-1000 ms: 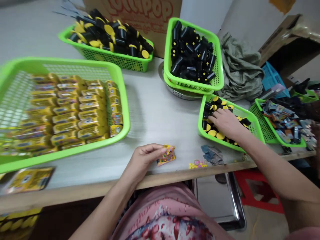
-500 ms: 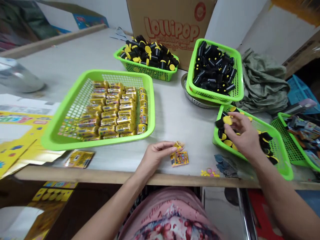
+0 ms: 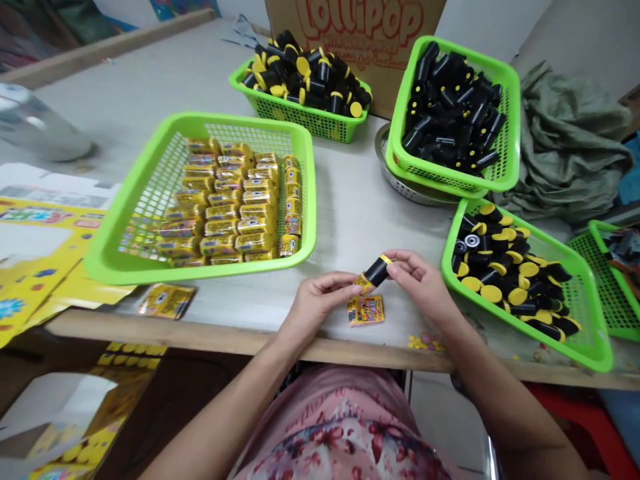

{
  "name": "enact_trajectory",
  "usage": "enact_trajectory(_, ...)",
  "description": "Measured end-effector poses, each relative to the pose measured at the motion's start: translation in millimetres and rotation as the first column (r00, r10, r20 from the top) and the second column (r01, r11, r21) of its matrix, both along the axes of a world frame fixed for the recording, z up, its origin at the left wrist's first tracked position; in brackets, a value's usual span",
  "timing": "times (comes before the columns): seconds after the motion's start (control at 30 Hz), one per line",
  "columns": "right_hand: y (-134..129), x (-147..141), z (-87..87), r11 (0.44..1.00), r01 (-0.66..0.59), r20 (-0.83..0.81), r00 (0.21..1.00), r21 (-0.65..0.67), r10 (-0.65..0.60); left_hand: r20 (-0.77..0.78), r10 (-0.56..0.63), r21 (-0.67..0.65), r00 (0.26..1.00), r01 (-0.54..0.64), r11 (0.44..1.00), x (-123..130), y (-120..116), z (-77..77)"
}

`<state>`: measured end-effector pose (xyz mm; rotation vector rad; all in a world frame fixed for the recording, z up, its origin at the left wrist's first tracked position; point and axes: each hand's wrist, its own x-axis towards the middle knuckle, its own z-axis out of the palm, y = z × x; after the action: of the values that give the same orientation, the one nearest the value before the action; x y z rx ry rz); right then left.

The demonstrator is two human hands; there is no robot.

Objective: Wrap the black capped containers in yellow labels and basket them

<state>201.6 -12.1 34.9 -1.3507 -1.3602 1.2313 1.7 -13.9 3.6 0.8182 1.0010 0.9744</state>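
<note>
Between my hands is a small black canister (image 3: pixel 376 271) with a yellow cap, tilted. My right hand (image 3: pixel 417 280) pinches it at the capped end. My left hand (image 3: pixel 325 300) holds a yellow printed wrapper sleeve (image 3: pixel 363 285) at the canister's lower end; how far the canister sits inside it I cannot tell. Just below, a stack of printed yellow wrappers (image 3: pixel 366 311) lies on the table. To the right, a green basket (image 3: pixel 597 333) holds loose black canisters with yellow caps. On the left, a larger green basket (image 3: pixel 95 257) holds rows of yellow-wrapped canisters.
Behind stand a green basket of capped canisters (image 3: pixel 300 127) and another of black tubes (image 3: pixel 511 127) over a metal colander (image 3: pixel 400 187). Small yellow and pink bits (image 3: pixel 425 342) lie near the wooden table edge (image 3: pixel 320 350). A yellow packet stack (image 3: pixel 167 301) lies left; grey-green cloth (image 3: pixel 570 147) is at right.
My right hand has moved left from the right basket, bringing a black canister to the wrapper in my left hand. The view has shifted slightly.
</note>
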Motion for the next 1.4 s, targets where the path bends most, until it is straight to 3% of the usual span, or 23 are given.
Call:
enact_trajectory(0.17,-6,-7,-6.4,0.990,0.085,0.110,0.989,0.109,-0.097,0.014,0.018,-0.014,1.000,-0.018,1.000,3,2,0.8)
enact_trajectory(0.3,-6,-14,-13.9,0.986,0.109,0.088,0.989,0.130,-0.121,0.019,0.010,-0.046,1.000,-0.010,0.999,5,3,-1.3)
enact_trajectory(0.5,-2,-20,-22.4,0.995,0.059,-0.047,0.997,0.085,-0.056,0.131,0.012,-0.077,0.991,-0.002,0.997,6,5,-8.8)
enact_trajectory(0.7,-6,-18,-23.1,0.949,-0.072,0.138,0.990,0.306,0.031,0.207,0.042,-0.118,0.977,-0.017,0.993,4,7,-3.8)
enact_trajectory(0.8,-7,-15,-20.9,0.963,-0.101,0.070,0.994,0.248,0.086,0.247,0.004,-0.165,0.969,0.038,0.986,3,8,1.9)
enact_trajectory(0.97,-5,-11,-19.4,0.983,-0.165,-0.138,0.975,0.076,0.174,0.315,-0.161,-0.202,0.935,0.232,0.952,0,8,6.2)
enact_trajectory(1.07,-4,-12,-21.4,0.990,-0.139,-0.171,0.975,0.030,0.142,0.279,-0.152,-0.186,0.948,0.208,0.960,1,5,4.2)
enact_trajectory(1.17,-5,-15,-27.0,0.998,-0.042,-0.073,0.996,0.040,0.044,0.151,-0.056,-0.108,0.987,0.073,0.992,6,0,0.0)
enact_trajectory(1.27,-6,-17,-33.5,0.988,0.048,0.166,0.984,0.145,-0.072,0.001,0.012,0.006,1.000,-0.012,1.000,11,-4,-3.3)
enact_trajectory(1.4,-12,-18,-36.2,0.930,-0.101,0.410,0.910,0.353,-0.057,-0.002,0.057,0.003,0.998,-0.057,0.998,13,-4,-3.4)
